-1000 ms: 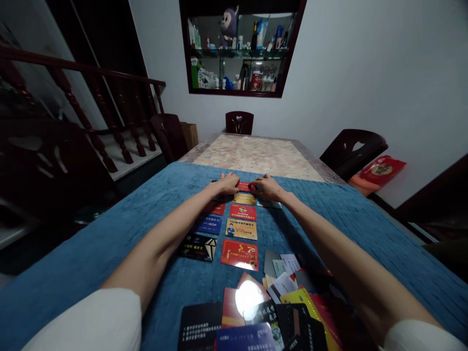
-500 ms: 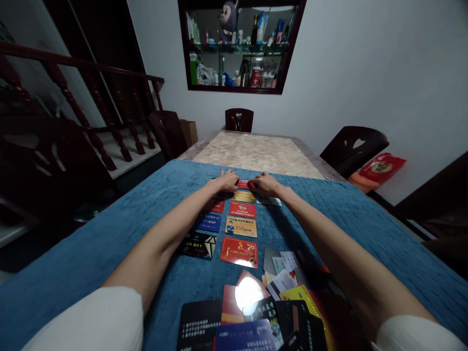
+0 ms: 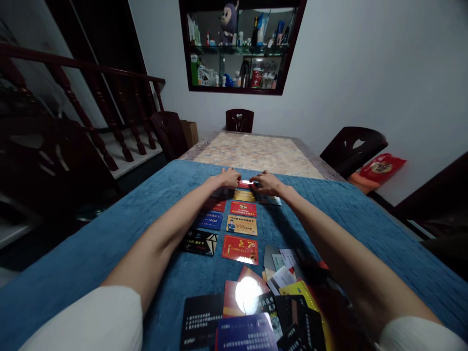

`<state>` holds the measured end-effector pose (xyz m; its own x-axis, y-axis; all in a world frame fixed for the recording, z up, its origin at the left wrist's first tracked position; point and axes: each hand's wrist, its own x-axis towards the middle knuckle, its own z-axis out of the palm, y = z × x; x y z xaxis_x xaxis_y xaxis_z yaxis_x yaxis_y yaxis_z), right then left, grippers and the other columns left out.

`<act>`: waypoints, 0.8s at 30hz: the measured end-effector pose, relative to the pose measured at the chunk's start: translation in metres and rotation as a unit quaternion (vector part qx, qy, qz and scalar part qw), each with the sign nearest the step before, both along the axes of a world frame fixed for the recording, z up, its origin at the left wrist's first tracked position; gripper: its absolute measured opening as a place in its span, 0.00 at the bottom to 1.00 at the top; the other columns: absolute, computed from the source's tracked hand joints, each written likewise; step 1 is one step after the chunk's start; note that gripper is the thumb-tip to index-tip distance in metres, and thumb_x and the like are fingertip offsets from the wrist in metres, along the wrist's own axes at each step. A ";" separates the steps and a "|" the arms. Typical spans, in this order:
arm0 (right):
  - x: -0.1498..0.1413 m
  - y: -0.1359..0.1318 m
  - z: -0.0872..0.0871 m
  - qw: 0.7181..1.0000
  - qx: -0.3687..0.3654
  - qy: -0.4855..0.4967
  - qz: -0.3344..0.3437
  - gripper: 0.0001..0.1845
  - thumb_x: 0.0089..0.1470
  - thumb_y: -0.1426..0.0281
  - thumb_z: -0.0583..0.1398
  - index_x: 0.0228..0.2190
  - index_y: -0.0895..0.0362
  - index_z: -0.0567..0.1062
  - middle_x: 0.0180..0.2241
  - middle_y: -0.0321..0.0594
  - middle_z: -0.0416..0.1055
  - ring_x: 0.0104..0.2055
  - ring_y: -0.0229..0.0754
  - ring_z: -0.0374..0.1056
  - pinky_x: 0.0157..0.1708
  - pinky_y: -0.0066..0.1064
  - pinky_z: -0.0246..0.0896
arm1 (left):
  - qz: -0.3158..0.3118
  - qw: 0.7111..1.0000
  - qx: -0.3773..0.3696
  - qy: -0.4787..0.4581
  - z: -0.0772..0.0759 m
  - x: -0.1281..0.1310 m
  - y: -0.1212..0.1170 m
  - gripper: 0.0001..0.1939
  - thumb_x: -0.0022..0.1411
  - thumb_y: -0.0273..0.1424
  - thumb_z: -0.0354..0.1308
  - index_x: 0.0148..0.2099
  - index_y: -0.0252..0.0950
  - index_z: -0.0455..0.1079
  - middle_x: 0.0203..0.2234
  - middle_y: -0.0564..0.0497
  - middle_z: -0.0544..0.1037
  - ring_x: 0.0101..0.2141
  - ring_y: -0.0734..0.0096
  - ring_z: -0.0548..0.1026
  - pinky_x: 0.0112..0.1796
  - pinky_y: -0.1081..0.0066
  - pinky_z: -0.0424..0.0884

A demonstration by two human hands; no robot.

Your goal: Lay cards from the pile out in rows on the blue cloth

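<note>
At the far end of the middle column lies a red card (image 3: 246, 184), light glaring off its top. My left hand (image 3: 230, 178) has its fingers closed at the card's left edge, and my right hand (image 3: 268, 183) pinches the right edge. Nearer to me in that column come a gold card (image 3: 244, 196), a red card with yellow print (image 3: 243, 209), a VIP card (image 3: 242, 224) and a red card with a 70 (image 3: 240, 249). Left of them are a blue DCEP card (image 3: 209, 220) and a black card (image 3: 199, 243), with my left forearm covering parts of that column.
A loose pile of cards, with a blue one (image 3: 247, 333) on top, lies close to me. A blue cloth (image 3: 146, 209) covers the near part of the table (image 3: 252, 151). Dark chairs (image 3: 354, 146) stand around, and a red bag (image 3: 382, 166) is at the right.
The far red card has tilted or shifted slightly, and glare now shows on it. Both hands stay at its edges, with only small finger movement. The view has shifted a little.
</note>
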<state>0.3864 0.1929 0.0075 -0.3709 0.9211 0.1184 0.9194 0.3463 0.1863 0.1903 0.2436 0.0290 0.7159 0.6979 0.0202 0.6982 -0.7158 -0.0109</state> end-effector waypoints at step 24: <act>0.008 -0.154 0.017 0.992 0.090 0.088 -0.001 0.13 0.60 0.69 0.54 0.37 0.54 0.79 0.37 0.45 0.76 0.45 0.49 0.61 0.35 0.35 0.46 | -0.094 0.978 0.094 -0.160 0.015 -0.062 -0.119 0.10 0.65 0.26 0.50 0.40 0.34 0.73 0.43 0.42 0.74 0.51 0.55 0.63 0.48 0.54 0.58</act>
